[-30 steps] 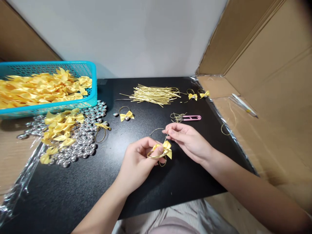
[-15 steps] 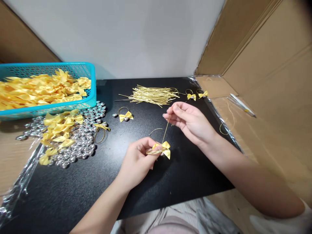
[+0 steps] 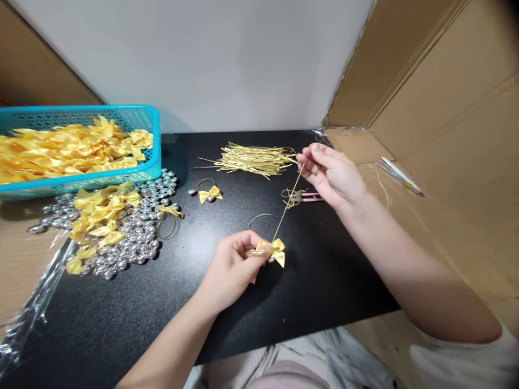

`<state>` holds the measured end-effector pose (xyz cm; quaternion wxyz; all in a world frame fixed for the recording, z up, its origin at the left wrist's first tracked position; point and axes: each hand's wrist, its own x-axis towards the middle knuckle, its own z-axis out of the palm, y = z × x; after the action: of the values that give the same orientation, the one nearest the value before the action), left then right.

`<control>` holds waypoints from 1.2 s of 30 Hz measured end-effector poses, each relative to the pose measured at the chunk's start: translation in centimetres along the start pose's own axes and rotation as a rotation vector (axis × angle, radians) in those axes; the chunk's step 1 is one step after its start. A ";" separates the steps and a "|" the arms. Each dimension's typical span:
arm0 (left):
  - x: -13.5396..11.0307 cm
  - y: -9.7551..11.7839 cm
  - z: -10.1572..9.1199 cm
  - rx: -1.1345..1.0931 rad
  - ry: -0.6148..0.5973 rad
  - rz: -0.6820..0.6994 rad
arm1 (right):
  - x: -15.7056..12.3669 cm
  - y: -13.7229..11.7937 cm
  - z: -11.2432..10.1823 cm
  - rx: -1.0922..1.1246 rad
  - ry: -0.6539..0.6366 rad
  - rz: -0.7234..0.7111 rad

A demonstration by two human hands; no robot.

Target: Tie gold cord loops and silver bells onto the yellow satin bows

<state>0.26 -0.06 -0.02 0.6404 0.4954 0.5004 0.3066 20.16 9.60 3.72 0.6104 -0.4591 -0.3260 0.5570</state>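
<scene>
Between the thumb and fingers of my left hand point(image 3: 239, 262) is a yellow ribbon bow point(image 3: 279, 253) with a silver bead just under it and a gold cord loop. A gold cord point(image 3: 288, 202) runs taut from the bow up to my right hand point(image 3: 330, 170), which pinches its far end. Below the right hand lie pink-handled snips point(image 3: 310, 197) with a small tangle of cord offcuts point(image 3: 292, 198) at their blades. A finished-looking bow with bead and loop point(image 3: 210, 194) rests beyond my left hand.
A turquoise basket point(image 3: 152, 156) of yellow bows stands at the left. Silver beads point(image 3: 138, 243) and loose bows point(image 3: 101, 216) lie before it. A bundle of gold cords point(image 3: 259, 160) is at the back. A white pen-like cutter point(image 3: 401, 175) sits on the cardboard at right.
My right hand has moved up and to the right, drawing out a longer stretch of cord and uncovering the snips. My left hand stays nearly in place with the bow.
</scene>
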 end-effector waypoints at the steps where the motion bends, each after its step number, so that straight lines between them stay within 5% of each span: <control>1: 0.0 0.0 0.0 0.000 -0.003 -0.001 | 0.3 -0.2 -0.1 0.009 0.018 -0.007; 8: 0.1 -0.1 0.1 0.000 -0.012 0.002 | 2.7 -1.1 -1.8 0.046 0.142 -0.030; 24: 0.1 0.2 0.1 -0.045 0.025 0.028 | 6.4 -2.0 -7.6 -0.023 0.095 -0.146; 29: 0.1 0.2 0.1 -0.041 0.051 0.028 | 5.9 -2.2 -7.8 0.004 0.134 -0.163; 36: 0.1 0.1 0.3 -0.032 0.054 0.063 | 3.6 -2.3 -5.6 -0.050 0.023 -0.210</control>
<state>0.55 -0.01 0.04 0.6245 0.4922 0.4966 0.3480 26.70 12.11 3.39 0.6574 -0.4438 -0.3793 0.4764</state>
